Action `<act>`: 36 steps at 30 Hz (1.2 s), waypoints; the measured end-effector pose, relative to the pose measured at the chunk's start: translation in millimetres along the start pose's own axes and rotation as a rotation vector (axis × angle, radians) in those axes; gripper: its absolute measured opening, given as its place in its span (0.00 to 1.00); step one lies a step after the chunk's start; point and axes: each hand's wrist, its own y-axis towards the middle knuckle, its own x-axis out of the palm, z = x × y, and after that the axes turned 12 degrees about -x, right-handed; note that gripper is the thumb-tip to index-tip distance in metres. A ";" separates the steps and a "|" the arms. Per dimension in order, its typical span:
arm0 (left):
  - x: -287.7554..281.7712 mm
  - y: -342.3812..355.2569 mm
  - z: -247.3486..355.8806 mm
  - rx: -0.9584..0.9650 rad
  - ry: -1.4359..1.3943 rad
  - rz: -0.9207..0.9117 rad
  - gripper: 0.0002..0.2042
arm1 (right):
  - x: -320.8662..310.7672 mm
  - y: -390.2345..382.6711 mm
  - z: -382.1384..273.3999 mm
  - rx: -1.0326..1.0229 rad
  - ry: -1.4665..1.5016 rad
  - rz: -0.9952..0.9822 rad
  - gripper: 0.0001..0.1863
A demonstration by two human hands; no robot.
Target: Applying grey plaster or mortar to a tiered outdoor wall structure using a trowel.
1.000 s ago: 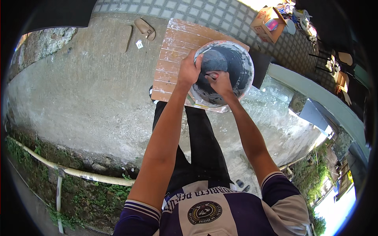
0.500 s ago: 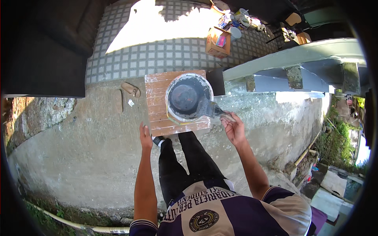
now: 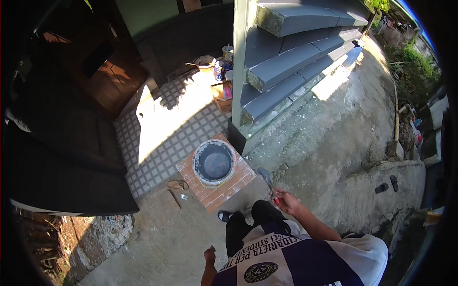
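My right hand (image 3: 286,201) grips a grey-coated paintbrush (image 3: 265,177), held out to the right of a paint-spattered wooden board (image 3: 233,187). On that board stands a round pale bucket (image 3: 213,162) with grey paint inside and smears round its rim. My left hand (image 3: 209,253) hangs low by my side, away from the bucket, its fingers loosely apart with nothing visible in them.
Grey concrete steps (image 3: 291,64) rise beside a pale green post (image 3: 238,95). A cardboard box (image 3: 223,100) and paint containers (image 3: 219,69) stand on the tiled porch (image 3: 167,138). Sandals (image 3: 177,185) lie by the board; dark slippers (image 3: 381,188) at right. A pipe (image 3: 396,119) edges the path.
My right hand has lifted the brush out of the bucket and moved right. My left hand has left the rim and dropped. The view has swung up to show the steps.
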 end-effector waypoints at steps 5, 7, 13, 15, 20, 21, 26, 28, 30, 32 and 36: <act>16.9 -3.6 62.0 0.637 -0.092 0.220 0.21 | -61.0 -9.4 -21.9 -0.036 -0.041 0.068 0.18; 29.2 -10.0 101.1 0.527 -0.026 0.198 0.27 | -80.4 -25.9 -36.8 -0.052 -0.017 0.108 0.17; 92.3 -14.5 192.7 0.559 0.051 0.170 0.23 | -176.1 -111.4 -90.5 -0.435 -0.801 0.218 0.13; 125.2 -12.3 202.4 0.652 -0.065 0.139 0.21 | -213.7 -146.5 -107.6 -0.430 -0.828 0.235 0.13; 192.9 -89.5 236.4 0.697 0.150 0.207 0.23 | -310.2 -217.0 -133.6 -0.397 -0.753 0.407 0.15; 201.5 -95.2 237.5 0.631 0.128 0.219 0.24 | -321.3 -224.8 -139.8 -0.425 -0.774 0.484 0.17; 207.7 -108.5 222.2 0.505 0.228 0.341 0.25 | -351.3 -220.7 -168.2 -0.537 -0.871 0.661 0.20; 209.9 -115.2 223.9 0.449 0.256 0.315 0.24 | -350.0 -205.7 -180.4 -0.583 -0.920 0.696 0.19; 215.2 -114.9 226.7 0.400 0.248 0.340 0.22 | -341.7 -189.7 -197.8 -0.582 -0.943 0.681 0.20; 222.4 -102.2 226.4 0.351 0.233 0.366 0.20 | -326.2 -172.5 -216.1 -0.523 -0.926 0.639 0.19; 239.4 -48.1 262.7 0.276 0.342 0.414 0.15 | -335.7 -129.3 -216.6 -0.494 -0.345 0.495 0.17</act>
